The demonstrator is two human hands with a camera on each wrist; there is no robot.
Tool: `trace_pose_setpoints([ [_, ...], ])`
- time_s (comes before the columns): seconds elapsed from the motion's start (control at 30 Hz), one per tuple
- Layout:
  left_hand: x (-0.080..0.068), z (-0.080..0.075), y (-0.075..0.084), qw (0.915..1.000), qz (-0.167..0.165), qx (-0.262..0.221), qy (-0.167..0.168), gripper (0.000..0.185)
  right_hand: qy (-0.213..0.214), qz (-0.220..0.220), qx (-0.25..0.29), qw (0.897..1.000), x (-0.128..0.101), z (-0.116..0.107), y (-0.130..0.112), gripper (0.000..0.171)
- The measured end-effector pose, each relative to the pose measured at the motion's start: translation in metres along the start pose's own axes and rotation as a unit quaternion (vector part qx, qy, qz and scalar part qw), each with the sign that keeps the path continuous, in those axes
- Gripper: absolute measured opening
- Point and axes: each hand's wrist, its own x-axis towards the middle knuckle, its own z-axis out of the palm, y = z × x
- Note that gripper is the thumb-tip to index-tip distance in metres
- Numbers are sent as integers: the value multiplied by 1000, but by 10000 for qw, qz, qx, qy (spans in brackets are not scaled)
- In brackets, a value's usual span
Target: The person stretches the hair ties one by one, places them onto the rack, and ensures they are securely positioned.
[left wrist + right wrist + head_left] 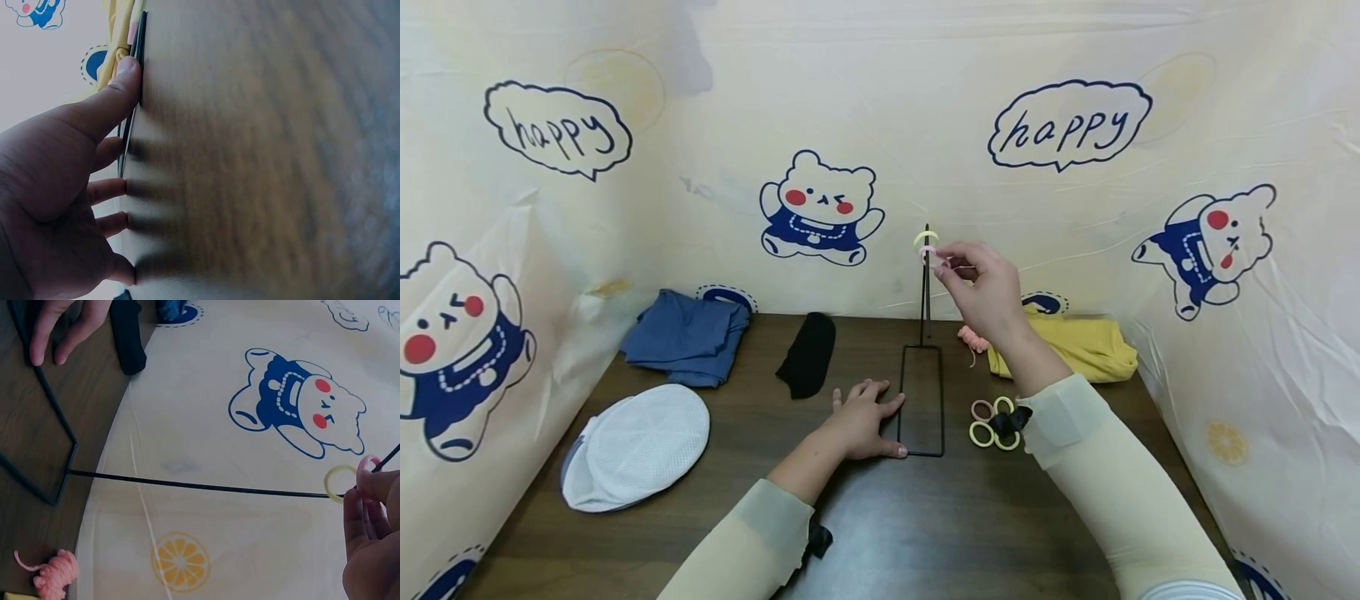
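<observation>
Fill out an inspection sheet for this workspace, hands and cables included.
Surface: dark brown wood-grain table.
Job's things: black wire stand with rectangular base; thin pale-yellow ring on its upper part; small light-pink ring there too; loose rings, yellow and dull pink, on the table.
Clutter: folded blue cloth, flat black fabric piece, white mesh oval item, folded yellow cloth, pink yarn bundle.
Hands: left hand rests at the stand's base, fingers spread; right hand pinches the light-pink ring.
Cables: nothing seen.
Surroundings: cream sheet printed with bears and "happy" bubbles.
</observation>
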Motion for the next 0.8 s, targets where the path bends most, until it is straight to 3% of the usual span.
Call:
trace_pose_setpoints([
  [0.37, 1, 1, 0, 10000, 26, 40, 25, 96, 83, 506, 502, 9974, 5, 3, 4, 32],
  [0.8, 2, 2, -1, 10000, -3, 68, 27, 96, -238, 392, 704, 9965, -50, -17, 17, 31],
])
